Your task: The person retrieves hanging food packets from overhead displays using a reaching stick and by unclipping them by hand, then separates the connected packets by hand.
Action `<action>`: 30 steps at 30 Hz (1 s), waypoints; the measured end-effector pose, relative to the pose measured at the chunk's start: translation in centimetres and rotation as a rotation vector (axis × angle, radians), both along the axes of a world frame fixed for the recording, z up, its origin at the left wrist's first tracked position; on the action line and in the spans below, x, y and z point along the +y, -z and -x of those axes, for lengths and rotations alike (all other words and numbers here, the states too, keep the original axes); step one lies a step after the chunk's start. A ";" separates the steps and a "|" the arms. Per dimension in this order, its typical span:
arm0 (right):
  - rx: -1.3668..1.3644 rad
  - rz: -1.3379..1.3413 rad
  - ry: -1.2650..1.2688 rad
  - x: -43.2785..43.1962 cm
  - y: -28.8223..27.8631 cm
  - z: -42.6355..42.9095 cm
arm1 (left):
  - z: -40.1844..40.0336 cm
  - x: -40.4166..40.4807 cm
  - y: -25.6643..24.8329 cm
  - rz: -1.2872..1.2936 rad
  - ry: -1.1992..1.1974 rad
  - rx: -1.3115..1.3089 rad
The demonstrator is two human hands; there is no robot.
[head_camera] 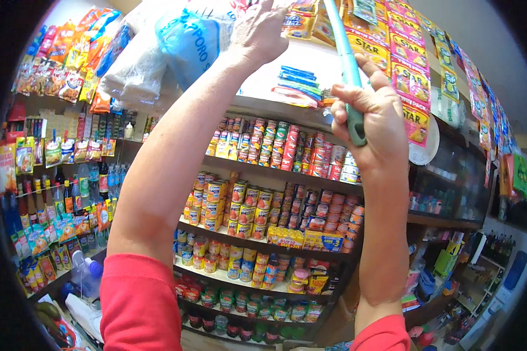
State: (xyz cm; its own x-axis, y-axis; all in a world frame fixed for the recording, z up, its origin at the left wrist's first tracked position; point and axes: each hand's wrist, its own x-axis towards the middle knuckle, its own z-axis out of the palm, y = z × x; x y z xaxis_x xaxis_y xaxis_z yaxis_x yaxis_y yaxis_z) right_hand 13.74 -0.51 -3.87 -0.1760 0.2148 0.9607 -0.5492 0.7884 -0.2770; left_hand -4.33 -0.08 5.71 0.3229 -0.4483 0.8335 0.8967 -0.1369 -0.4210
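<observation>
My right hand (371, 114) is raised at the upper right, its fingers closed around the dark green end of a light-blue pole handle (344, 52), which runs up out of view. My left hand (261, 33) reaches to the top of the picture, near hanging sachet packs (298, 24); its fingertips are cut off or blurred, so whether it grips something is unclear. Left of it hang clear and blue plastic bags (191, 41) bearing writing. Between my hands, a stack of folded blue, green and pink items (297, 85) lies on the top shelf.
Shelves of canned goods (250, 206) stand before me. Bottles (66, 193) and snack packs (66, 57) line the left side. Strips of pink and yellow seasoning sachets (410, 74) hang close to my right hand, with a round white object (425, 142) behind them. A dark glass-fronted cabinet (448, 184) stands at right.
</observation>
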 end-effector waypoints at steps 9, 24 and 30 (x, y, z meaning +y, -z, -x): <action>0.020 0.058 0.056 1.5 6.8 -1.2 | -1.7 8.9 3.1 0.652 -0.067 -0.292; -0.039 0.235 0.270 8.5 27.5 -1.2 | -6.6 9.8 33.6 1.591 1.656 -0.352; -0.066 0.629 -0.248 8.3 34.0 -2.5 | -5.2 7.1 38.2 1.795 1.362 -0.121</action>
State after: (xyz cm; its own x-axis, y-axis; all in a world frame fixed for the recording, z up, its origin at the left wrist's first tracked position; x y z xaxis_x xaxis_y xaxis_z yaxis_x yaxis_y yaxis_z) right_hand 16.26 7.82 -37.88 -0.3463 0.6750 0.6515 -0.6591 0.3192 -0.6810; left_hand 0.90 7.00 -32.50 0.5076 0.7105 0.4874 -0.0270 -0.5523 0.8332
